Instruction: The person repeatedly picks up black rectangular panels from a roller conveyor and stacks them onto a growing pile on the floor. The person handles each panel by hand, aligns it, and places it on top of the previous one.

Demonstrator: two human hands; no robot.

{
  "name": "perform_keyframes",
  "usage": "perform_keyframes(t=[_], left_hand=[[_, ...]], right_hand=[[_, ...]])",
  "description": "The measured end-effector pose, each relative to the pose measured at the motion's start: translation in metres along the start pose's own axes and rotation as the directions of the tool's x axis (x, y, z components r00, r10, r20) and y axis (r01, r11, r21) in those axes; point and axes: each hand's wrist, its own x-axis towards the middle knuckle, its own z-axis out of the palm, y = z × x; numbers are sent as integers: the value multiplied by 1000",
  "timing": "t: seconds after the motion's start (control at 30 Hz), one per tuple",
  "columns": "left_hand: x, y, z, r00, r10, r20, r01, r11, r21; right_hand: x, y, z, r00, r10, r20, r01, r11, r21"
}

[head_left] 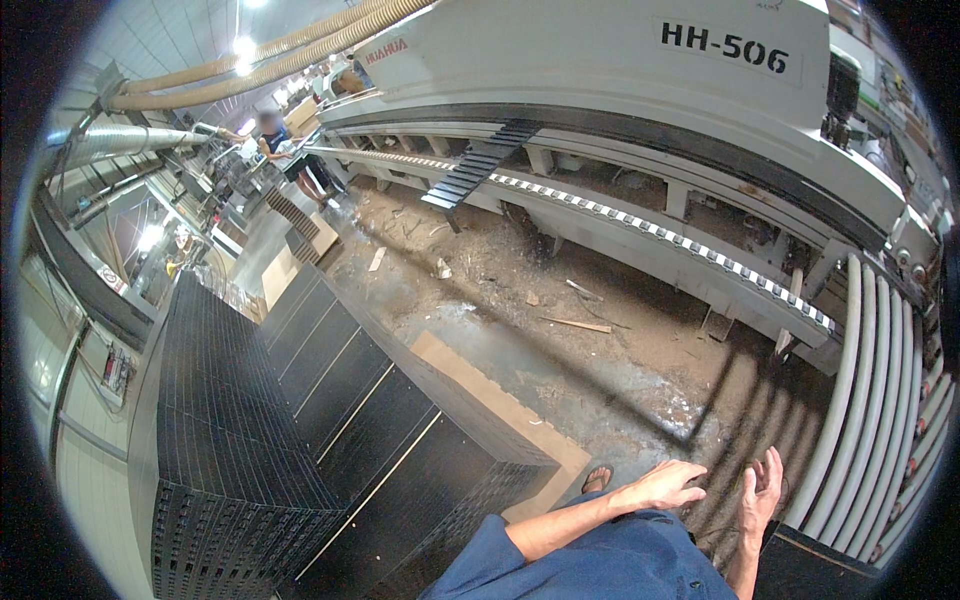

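Observation:
My left hand (668, 485) is held out in front of my body, its fingers apart and slightly bent, with nothing in them. A short gap to its right, my right hand (763, 488) is raised with the fingers spread, also holding nothing. Neither hand touches anything. Closest to my right hand are the grey rounded bars (848, 420) at the right and a dark flat surface (810, 565) below them. Left of my body stand tall stacks of black panels (375, 450) with slots along their edges.
A long pale machine (600, 70) spans the far side, with a toothed rail (620, 214) and a black slatted support (482, 165). Brown dust and wood scraps (578, 325) litter the floor. Brown board (570, 460) lies under the panels. Another person (285, 155) stands far left.

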Motion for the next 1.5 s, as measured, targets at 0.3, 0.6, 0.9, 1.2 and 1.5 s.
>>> perform_keyframes(t=[0.3,0.6,0.9,1.2,1.5], left_hand=[[-5,12,-5,999,-46,10,46,998,-31],[-12,6,-4,998,22,-55,-21,1000,15],[-30,-11,-4,991,-25,-132,29,999,22],[-61,-30,-9,965,-124,-231,95,986,-134],[-85,-52,-10,938,-166,-305,117,978,-171]], right_hand=[[-2,-21,-2,998,-21,-55,11,984,-178],[2,-11,-8,992,-117,-36,89,897,-434],[22,-43,18,987,-136,91,161,904,-396],[57,-65,57,922,-263,285,371,815,-445],[90,-80,103,830,-347,437,532,726,-435]])
